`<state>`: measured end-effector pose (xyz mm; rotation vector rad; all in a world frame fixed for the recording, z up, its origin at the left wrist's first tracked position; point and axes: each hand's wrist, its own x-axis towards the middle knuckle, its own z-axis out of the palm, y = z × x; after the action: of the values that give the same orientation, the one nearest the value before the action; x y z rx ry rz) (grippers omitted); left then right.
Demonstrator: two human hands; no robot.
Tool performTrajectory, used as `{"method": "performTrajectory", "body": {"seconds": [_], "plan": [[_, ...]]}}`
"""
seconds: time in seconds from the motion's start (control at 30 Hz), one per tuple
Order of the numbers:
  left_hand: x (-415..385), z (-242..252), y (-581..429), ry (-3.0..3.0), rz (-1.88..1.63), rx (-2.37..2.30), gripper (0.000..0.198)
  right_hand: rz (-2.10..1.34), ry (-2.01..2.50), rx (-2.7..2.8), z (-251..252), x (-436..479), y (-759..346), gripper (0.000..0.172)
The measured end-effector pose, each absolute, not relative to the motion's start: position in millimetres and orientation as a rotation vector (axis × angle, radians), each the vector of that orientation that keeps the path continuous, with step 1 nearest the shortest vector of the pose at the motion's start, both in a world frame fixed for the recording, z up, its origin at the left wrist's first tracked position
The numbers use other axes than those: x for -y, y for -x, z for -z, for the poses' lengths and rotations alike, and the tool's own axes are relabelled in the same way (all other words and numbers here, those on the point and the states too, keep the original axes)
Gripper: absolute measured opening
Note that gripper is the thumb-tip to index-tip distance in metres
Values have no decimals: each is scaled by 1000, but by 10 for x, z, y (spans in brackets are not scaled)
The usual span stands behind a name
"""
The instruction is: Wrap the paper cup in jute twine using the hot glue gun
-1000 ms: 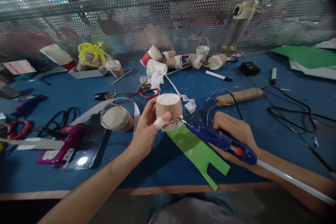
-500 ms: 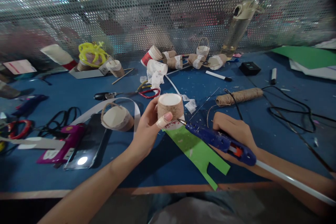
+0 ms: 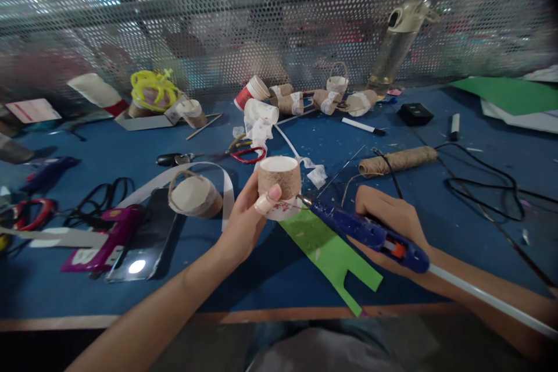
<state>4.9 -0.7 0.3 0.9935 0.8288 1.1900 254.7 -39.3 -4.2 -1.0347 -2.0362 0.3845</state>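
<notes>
My left hand [image 3: 250,212] grips a small paper cup [image 3: 279,179] wrapped in brown twine around its upper part, with a bare white band and red pattern showing below. My thumb presses on its near side. In my right hand [image 3: 387,218] is a blue hot glue gun [image 3: 349,224], a long white glue stick [image 3: 483,296] jutting from its back end. The nozzle points left and meets or nearly meets the cup at the twine's lower edge. Beneath the cup lies a green cut strip [image 3: 331,250]. A twine roll [image 3: 399,161] rests beyond my right hand.
To the left sit a twine-handled cup [image 3: 196,195], a phone [image 3: 146,238] and a magenta glue gun [image 3: 107,238]. Red-handled scissors [image 3: 248,154] lie behind the held cup. Several wrapped cups line the back by the perforated metal screen [image 3: 209,17], near a water bottle [image 3: 394,49].
The held cup has shifted slightly left and a little down. My right hand and the glue gun have moved slightly to the right.
</notes>
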Motion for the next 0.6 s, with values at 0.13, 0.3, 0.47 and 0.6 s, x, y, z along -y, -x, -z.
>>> {"method": "performTrajectory", "body": {"seconds": [0.13,0.3,0.47,0.6], "plan": [[10,15,-53,-987,-1172,-843,59,-381,1012,2068,48,403,-2541,31],[6,4,-51,-1014,-1211,-804,50,-428,1051,2038,28,400,-2532,30],[0,-20,-44,-1006,-1242,-803,47,-429,1080,1969,-17,380,-2524,31],[-5,-24,-46,-1012,-1255,-808,46,-406,1067,2002,-12,374,-2540,32]]}}
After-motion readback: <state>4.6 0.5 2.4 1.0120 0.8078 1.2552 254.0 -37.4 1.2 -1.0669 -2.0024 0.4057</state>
